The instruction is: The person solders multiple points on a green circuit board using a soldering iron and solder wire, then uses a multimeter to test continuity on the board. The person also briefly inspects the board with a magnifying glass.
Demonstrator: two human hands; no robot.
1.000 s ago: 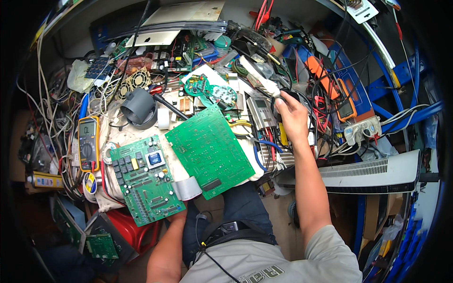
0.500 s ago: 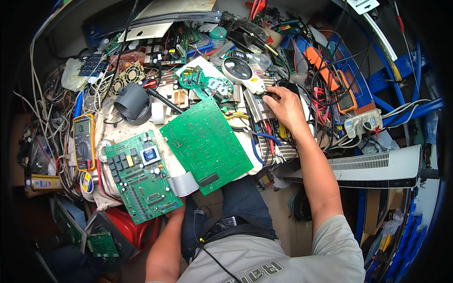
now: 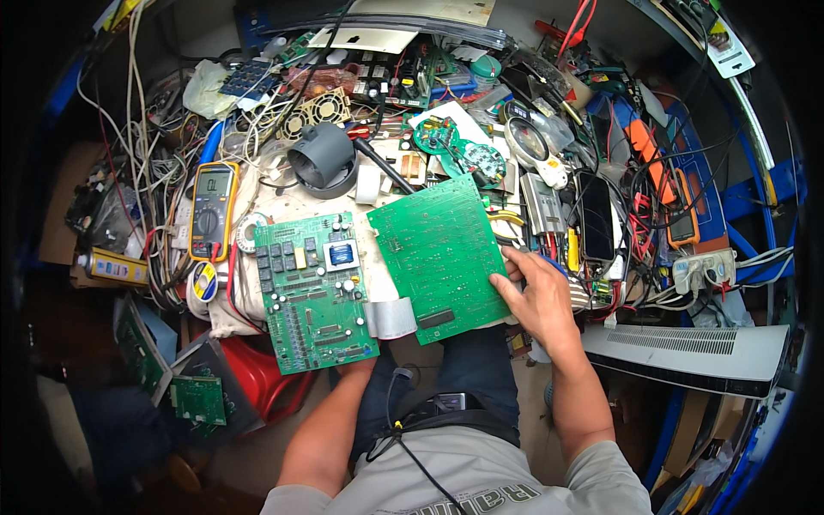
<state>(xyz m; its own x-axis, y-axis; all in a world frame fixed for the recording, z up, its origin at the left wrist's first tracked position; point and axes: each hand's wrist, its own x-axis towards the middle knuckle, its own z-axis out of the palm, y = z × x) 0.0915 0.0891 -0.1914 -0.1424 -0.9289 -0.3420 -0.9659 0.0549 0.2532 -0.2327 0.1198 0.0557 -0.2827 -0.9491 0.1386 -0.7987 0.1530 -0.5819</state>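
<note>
Two green circuit boards lie side by side in front of me, joined by a grey ribbon cable [image 3: 392, 318]. The left board [image 3: 313, 296] shows its component side, with a blue transformer, black relays and small capacitors. The right board [image 3: 442, 249] shows mostly its soldered face, with one long black chip near its lower edge. My left hand [image 3: 356, 367] holds the left board from beneath its near right corner; its fingers are hidden under the board. At the right board's right edge, my right hand [image 3: 539, 300] is closed, thumb on the upper face.
A yellow multimeter [image 3: 212, 210] stands at left, a grey pipe fitting [image 3: 322, 159] behind the boards. Magnifier [image 3: 525, 139], round green boards [image 3: 436, 135], yellow-handled pliers [image 3: 506, 218] and a dark phone [image 3: 596, 219] crowd the bench. A white vented panel [image 3: 687, 352] juts out at right.
My right hand has come from beside the magnifier down to the right board's edge and grips it. The view has shifted, so the bench sits further right in the picture.
</note>
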